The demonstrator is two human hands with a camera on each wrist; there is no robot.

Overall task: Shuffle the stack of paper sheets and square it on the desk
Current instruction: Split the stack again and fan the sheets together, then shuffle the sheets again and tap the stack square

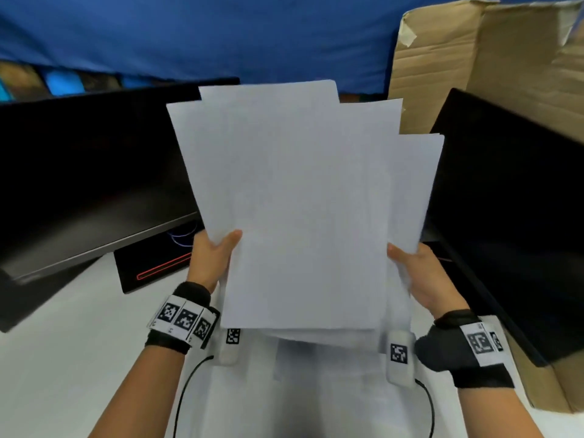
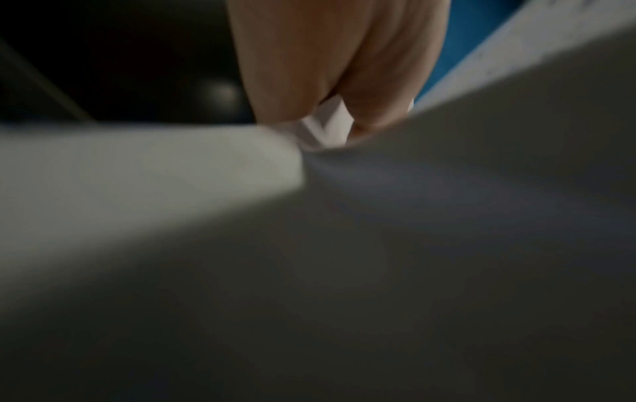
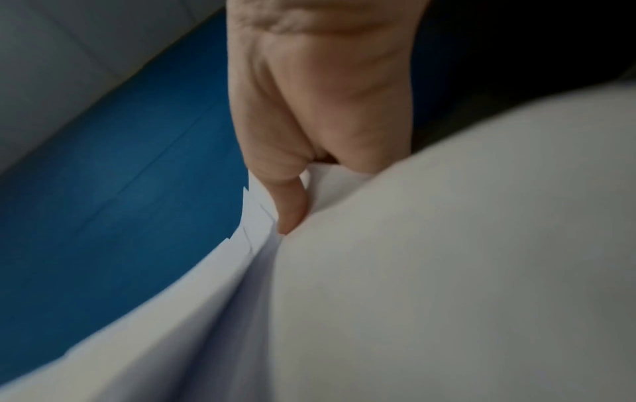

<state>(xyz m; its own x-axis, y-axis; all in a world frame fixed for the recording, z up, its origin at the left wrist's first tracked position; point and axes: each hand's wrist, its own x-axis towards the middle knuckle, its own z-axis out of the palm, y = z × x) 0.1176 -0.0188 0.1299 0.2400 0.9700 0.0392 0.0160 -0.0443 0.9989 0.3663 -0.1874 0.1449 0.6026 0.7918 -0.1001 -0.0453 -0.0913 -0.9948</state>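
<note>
A stack of white paper sheets (image 1: 297, 200) is held upright above the white desk (image 1: 63, 368), its sheets fanned out of line at the top and right edges. My left hand (image 1: 215, 257) grips the stack's left edge, thumb on the front. My right hand (image 1: 417, 273) grips the right edge, thumb on the front sheet. In the left wrist view my left hand (image 2: 330, 70) pinches the paper (image 2: 447, 244), which fills most of the picture. In the right wrist view my right hand (image 3: 309, 114) pinches several offset sheets (image 3: 447, 272). The fingers behind the stack are hidden.
A dark monitor (image 1: 88, 184) stands at the left and another (image 1: 512, 216) at the right. A black base with a red line (image 1: 155, 263) sits behind my left hand. A cardboard box (image 1: 486, 58) rises at back right, against a blue cloth (image 1: 221, 36).
</note>
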